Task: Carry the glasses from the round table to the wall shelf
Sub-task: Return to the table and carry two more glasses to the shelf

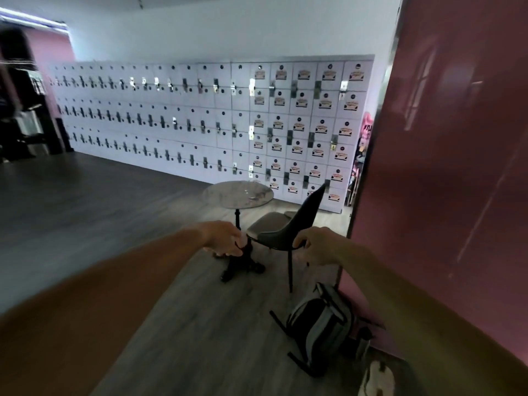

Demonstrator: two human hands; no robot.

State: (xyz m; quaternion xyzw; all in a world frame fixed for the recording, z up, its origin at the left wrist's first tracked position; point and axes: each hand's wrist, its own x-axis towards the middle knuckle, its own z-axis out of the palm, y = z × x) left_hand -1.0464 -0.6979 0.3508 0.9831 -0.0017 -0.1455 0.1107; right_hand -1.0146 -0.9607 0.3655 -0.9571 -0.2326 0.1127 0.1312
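A round marble-topped table [223,192] on a black pedestal stands ahead of me, in front of a wall of lockers. A faint clear shape that may be the glasses [253,195] lies on its right side, too blurred to make out. Both my arms reach forward, well short of the table. My left hand [224,238] is relaxed with fingers loosely spread and holds nothing. My right hand [311,247] hangs with fingers loosely curled and empty, in front of the chair's seat edge. No wall shelf is visible.
A dark chair [300,221] stands right of the table. A black and grey backpack [320,324] leans on the floor by the pink wall [443,167]. White lockers [200,118] line the far wall. Wooden floor [85,210] stretches to the left.
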